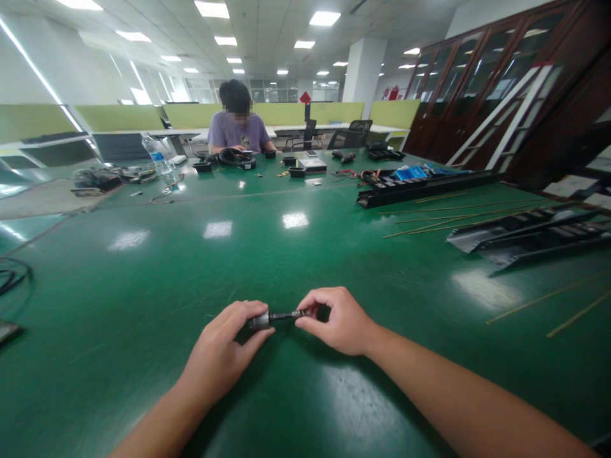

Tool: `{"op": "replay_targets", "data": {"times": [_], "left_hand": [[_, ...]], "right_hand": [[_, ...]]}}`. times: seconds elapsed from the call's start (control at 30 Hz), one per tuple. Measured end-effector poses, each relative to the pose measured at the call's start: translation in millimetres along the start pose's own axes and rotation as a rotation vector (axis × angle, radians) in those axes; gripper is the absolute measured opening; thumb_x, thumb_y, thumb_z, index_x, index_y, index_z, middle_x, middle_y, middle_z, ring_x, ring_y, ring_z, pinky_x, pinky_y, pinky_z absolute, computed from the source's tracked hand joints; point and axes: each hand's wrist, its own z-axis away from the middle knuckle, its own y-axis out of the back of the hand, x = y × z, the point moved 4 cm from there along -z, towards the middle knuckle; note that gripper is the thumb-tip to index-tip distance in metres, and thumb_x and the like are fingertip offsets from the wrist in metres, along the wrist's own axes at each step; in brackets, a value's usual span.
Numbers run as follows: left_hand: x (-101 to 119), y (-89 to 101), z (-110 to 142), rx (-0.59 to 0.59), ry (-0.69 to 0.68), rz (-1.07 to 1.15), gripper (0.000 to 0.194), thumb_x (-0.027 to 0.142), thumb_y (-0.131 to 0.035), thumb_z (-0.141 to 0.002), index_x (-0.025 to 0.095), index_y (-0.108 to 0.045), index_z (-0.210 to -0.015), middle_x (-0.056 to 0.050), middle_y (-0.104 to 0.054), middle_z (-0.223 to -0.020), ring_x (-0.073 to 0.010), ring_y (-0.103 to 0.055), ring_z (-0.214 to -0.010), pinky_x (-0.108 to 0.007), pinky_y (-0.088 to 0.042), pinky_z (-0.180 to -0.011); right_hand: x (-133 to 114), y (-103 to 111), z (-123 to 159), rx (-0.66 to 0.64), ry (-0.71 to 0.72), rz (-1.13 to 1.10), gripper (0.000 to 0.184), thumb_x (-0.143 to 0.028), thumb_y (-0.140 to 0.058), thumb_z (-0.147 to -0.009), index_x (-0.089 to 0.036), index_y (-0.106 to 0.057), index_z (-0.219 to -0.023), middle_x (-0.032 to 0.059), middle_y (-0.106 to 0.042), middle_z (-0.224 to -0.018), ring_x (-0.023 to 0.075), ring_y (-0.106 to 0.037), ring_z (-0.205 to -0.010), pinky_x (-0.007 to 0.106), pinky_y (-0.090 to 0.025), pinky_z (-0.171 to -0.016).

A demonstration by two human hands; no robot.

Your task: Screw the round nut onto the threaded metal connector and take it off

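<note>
Steadying metal cylinder [260, 321] with left hand [226, 343], fingers clamped on it; right hand [341, 324] pinches far end of thin shaft [285, 316] between fingers. Both lie between hands, over near part of bench [238, 261]. Best keep grips aligned, shaft unbent. Ample room ahead; brass-coloured rods [577, 315] well apart at right, flat object [7, 332] at left.

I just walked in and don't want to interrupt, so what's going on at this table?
Someone is holding a small part over the green table. The left hand grips its thick grey end, while the right hand pinches the far end of its thin, dark shaft. Across the table, another person in a purple top has their head bowed.
</note>
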Motion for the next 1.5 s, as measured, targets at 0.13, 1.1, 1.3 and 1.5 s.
{"op": "replay_targets", "data": {"times": [0.13, 1.1, 1.3, 1.5], "left_hand": [[-0.6, 0.7, -0.6, -0.001, 0.010, 0.002, 0.028, 0.030, -0.068, -0.088, 0.023, -0.061, -0.115, -0.004, -0.069, -0.107, -0.0183, -0.067, -0.100, -0.032, -0.055, -0.091], [-1.8, 2.0, -1.5, 0.004, 0.022, 0.013, 0.028, 0.029, -0.069, -0.088, 0.023, -0.061, -0.114, -0.003, -0.069, -0.106, -0.0166, -0.067, -0.098, -0.029, -0.055, -0.090], [-4.4, 2.1, 0.5, 0.020, 0.020, -0.037, 0.031, 0.033, -0.070, -0.087, 0.025, -0.061, -0.115, -0.002, -0.070, -0.109, -0.0177, -0.066, -0.102, -0.035, -0.051, -0.100], [-6.8, 0.3, 2.3, 0.007, 0.035, -0.028, 0.030, 0.033, -0.068, -0.088, 0.026, -0.060, -0.116, -0.001, -0.069, -0.110, -0.0173, -0.066, -0.103, -0.034, -0.049, -0.101]], "right_hand": [[-0.5, 1.1, -0.1, 0.003, 0.006, 0.005, 0.008, -0.023, -0.072, -0.078, -0.017, -0.072, -0.082, 0.0026, -0.072, -0.074, 0.0151, -0.066, -0.066, 0.025, -0.050, -0.065], [-0.3, 2.2, 0.1, 0.015, 0.009, 0.005, 0.007, -0.022, -0.072, -0.079, -0.016, -0.072, -0.083, 0.0029, -0.072, -0.073, 0.0155, -0.066, -0.067, 0.026, -0.050, -0.066], [0.8, 1.9, -0.1, 0.011, -0.007, 0.003, 0.008, -0.022, -0.072, -0.078, -0.015, -0.072, -0.082, 0.0030, -0.071, -0.073, 0.0153, -0.065, -0.066, 0.026, -0.050, -0.065], [1.6, 2.1, -1.6, 0.013, -0.003, 0.004, 0.008, -0.022, -0.073, -0.078, -0.015, -0.073, -0.082, 0.0027, -0.071, -0.072, 0.0152, -0.065, -0.066, 0.025, -0.049, -0.065]]}}
